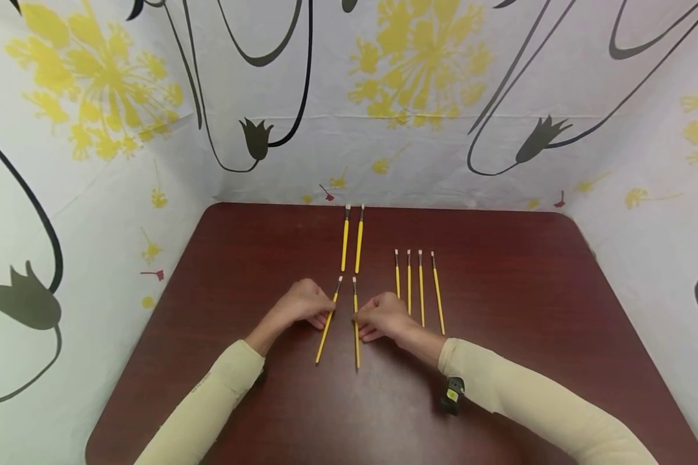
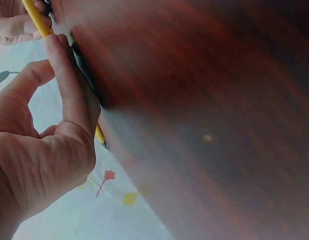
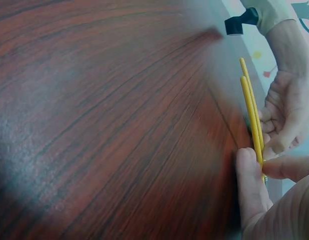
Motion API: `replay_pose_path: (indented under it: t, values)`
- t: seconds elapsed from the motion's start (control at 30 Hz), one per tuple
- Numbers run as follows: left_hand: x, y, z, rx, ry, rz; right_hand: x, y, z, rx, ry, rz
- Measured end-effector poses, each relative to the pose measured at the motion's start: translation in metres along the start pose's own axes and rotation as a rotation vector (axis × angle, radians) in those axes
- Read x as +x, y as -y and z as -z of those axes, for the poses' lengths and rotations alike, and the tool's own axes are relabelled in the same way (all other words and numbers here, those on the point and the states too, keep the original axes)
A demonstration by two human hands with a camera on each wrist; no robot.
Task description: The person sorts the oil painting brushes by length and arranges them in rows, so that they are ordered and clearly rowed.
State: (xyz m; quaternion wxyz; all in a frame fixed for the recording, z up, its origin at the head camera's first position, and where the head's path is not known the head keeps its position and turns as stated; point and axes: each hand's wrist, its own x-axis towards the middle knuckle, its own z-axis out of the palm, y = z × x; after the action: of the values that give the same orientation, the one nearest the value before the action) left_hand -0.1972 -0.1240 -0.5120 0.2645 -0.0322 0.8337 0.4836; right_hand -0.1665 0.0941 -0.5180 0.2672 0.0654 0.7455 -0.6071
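Observation:
Near the middle of the table, my left hand point(image 1: 304, 303) pinches a thin yellow-handled paintbrush point(image 1: 322, 343) between thumb and fingers. That brush slants, its pale bristles pointing away and slightly right. Beside it, my right hand point(image 1: 386, 316) pinches a second thin paintbrush point(image 1: 357, 352), which lies nearly straight away from me. A narrow gap separates the two brushes. From the right wrist, both yellow handles overlap, with the fingertips point(image 3: 248, 157) of my right hand at the nearer paintbrush point(image 3: 248, 97). In the left wrist view, my left hand point(image 2: 59, 110) covers part of the scene.
Two larger yellow paintbrushes point(image 1: 344, 245) lie side by side towards the table's far edge. Right of centre is a row of several thin paintbrushes point(image 1: 421, 284), partly behind my right hand. Patterned white cloth point(image 1: 302, 174) borders the dark red table point(image 1: 529, 290) at the back and sides.

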Motion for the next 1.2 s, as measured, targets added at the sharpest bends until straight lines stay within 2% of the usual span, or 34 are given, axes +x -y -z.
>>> replay_pose_path:
  t: [0.2, 0.37, 0.87, 1.2]
  values:
    - [0.001, -0.006, 0.002, 0.066, 0.029, -0.020, 0.003, -0.001, 0.000, -0.032, 0.000, 0.008]
    - [0.003, -0.006, 0.001, 0.075, 0.054, -0.020, 0.002, 0.001, 0.001, -0.047, 0.015, 0.000]
    - [0.004, -0.007, -0.001, 0.105, 0.014, -0.017, 0.006, 0.009, 0.005, -0.071, 0.068, -0.020]
    - [0.003, -0.008, -0.003, 0.100, 0.029, -0.013, 0.007, 0.011, 0.006, -0.095, 0.077, -0.033]
